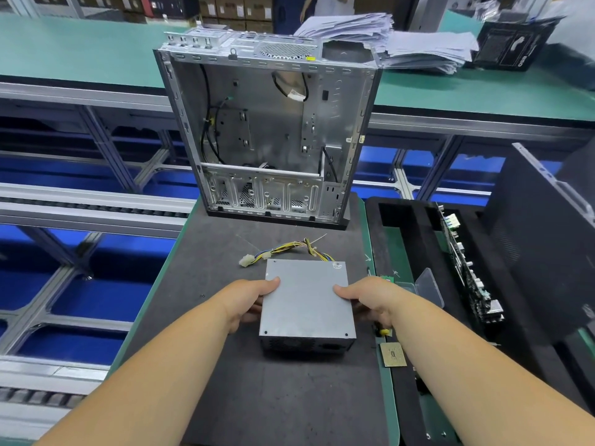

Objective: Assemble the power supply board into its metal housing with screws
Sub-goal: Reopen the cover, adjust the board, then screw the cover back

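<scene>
Fingers (254,312) hidden beside power supply (307,304)

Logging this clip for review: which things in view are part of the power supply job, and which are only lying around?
Part of the job:
power supply unit, held by left hand and right hand
cable bundle
open metal case

Lying about:
paper stack
circuit board in the foam tray
clear plastic box
small chip

Bright even overhead light, soft shadows, wide-angle bending at edges
</scene>
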